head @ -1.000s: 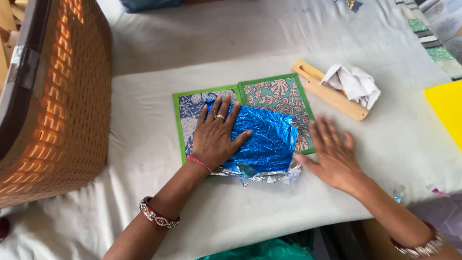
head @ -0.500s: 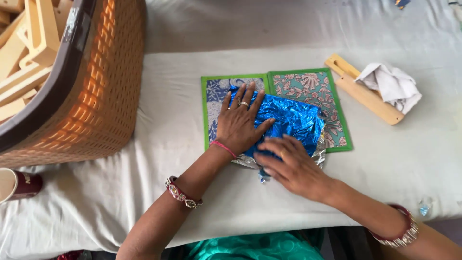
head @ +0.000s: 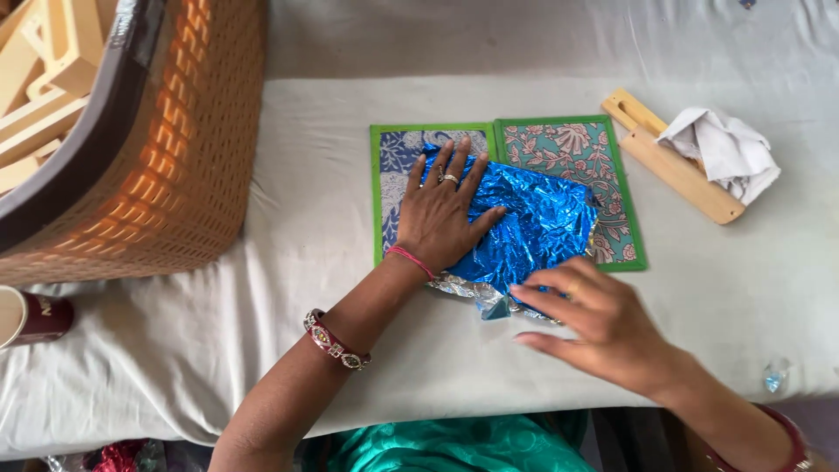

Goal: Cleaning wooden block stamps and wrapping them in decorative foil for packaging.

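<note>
A crinkled sheet of shiny blue foil lies over a green-bordered board with two floral-patterned panels on a white cloth. My left hand, with a ring and a red thread at the wrist, presses flat on the left part of the foil, fingers spread. My right hand rests at the foil's near edge, its fingertips touching the silvery underside that sticks out there.
A large orange woven basket with wooden pieces inside stands at the left. A wooden tool and a crumpled white cloth lie at the back right. A maroon cup sits at the left edge. A small clear object lies near the front right.
My right hand has moved from the right side of the foil round to its near edge. My left hand has stayed pressed on the foil. The view has shifted left.
</note>
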